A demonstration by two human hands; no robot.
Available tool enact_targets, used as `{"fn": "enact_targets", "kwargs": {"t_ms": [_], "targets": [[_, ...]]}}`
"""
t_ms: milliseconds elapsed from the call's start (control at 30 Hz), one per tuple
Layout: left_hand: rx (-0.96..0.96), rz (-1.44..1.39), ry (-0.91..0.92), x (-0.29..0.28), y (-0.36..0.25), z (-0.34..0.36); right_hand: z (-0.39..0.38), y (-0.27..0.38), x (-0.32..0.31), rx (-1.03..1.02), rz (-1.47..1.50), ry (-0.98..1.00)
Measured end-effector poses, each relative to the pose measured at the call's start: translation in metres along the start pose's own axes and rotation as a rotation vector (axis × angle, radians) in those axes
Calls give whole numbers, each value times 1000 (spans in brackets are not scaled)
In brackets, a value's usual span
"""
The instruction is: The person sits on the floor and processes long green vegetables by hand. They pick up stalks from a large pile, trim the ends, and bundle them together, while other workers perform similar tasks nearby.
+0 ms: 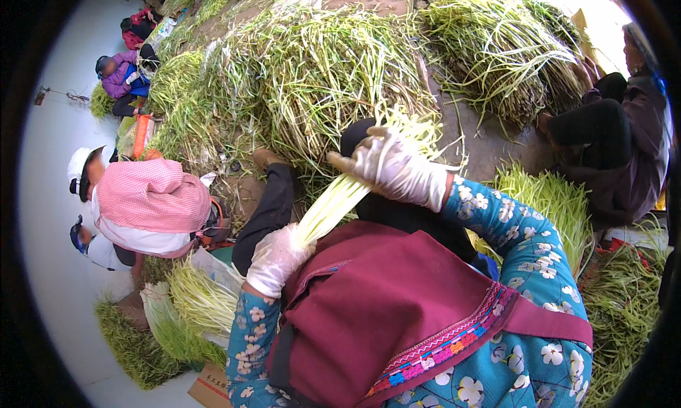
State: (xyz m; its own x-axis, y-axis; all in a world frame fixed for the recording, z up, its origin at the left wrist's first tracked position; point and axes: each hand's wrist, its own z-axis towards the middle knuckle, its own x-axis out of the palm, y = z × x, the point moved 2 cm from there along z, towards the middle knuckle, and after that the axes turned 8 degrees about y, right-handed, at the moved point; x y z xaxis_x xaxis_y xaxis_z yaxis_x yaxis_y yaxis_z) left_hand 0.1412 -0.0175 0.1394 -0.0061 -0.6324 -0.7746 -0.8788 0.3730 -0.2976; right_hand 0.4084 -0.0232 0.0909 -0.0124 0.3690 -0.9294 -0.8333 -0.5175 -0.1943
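Note:
A bunch of long, pale green leafy stalks (332, 208) lies slantwise across my lap. My left hand (279, 260), in a whitish glove, is closed around its lower, paler end. Farther up, my right hand (399, 170), gloved too, wraps over the bunch with its thumb sticking out to the left. Beyond the right hand the leafy tips (418, 130) spread away. The undersides of both hands are hidden. A maroon apron (397, 287) with an embroidered band covers my lap.
Ahead lies a big heap of green stalks (333, 82); another heap (500, 53) is at the far right. Paler bundles (206, 298) sit at my left, more greens (546, 202) at my right. A person in pink (149, 202) sits close left; another person (617, 138) sits right.

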Motion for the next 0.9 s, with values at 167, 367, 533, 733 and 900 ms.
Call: {"fn": "enact_targets", "kwargs": {"t_ms": [167, 367, 533, 733, 900], "targets": [[-36, 123, -103, 6, -5, -25, -34, -44, 11, 288, 68, 63], [64, 267, -248, 12, -9, -31, -71, -77, 52, 443, 256, 10], [51, 369, -266, 11, -10, -34, -101, -89, 67, 552, 524, -81], [42, 336, -256, 9, -11, -33, -133, -81, 92, 727, 1214, -71], [76, 343, -241, 10, -11, -34, -145, -65, 123, 853, 1007, 194]]}}
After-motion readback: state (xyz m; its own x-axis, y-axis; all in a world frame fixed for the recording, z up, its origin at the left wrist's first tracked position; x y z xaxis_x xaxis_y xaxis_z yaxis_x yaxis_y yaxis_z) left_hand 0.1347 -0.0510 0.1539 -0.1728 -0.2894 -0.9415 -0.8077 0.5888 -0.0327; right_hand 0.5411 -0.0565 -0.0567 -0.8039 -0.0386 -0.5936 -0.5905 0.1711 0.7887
